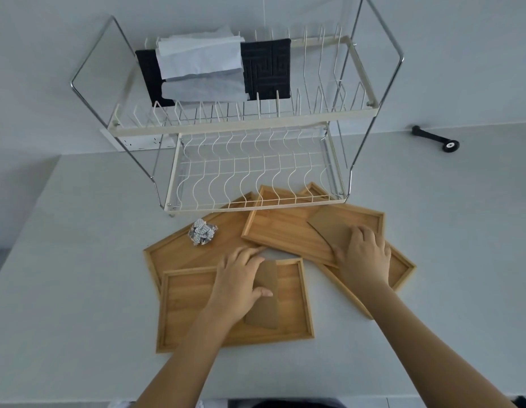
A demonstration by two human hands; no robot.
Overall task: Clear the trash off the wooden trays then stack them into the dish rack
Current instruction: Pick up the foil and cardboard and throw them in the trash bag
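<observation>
Several wooden trays lie overlapping on the white table in front of the dish rack. On the nearest tray lies a brown cardboard piece; my left hand grips it, thumb on top and fingers curled over its far end. To the right, a second cardboard piece sits on the tray that is partly under the rack's lower tier. My right hand covers that piece's near corner with curled fingers. A crumpled paper ball rests on the big back-left tray.
The two-tier wire rack has a bare lower shelf; its upper tier holds black cloths and folded pale sheets. Another tray lies under the right one. A black handle-like tool lies far right, and a power strip sits behind the rack.
</observation>
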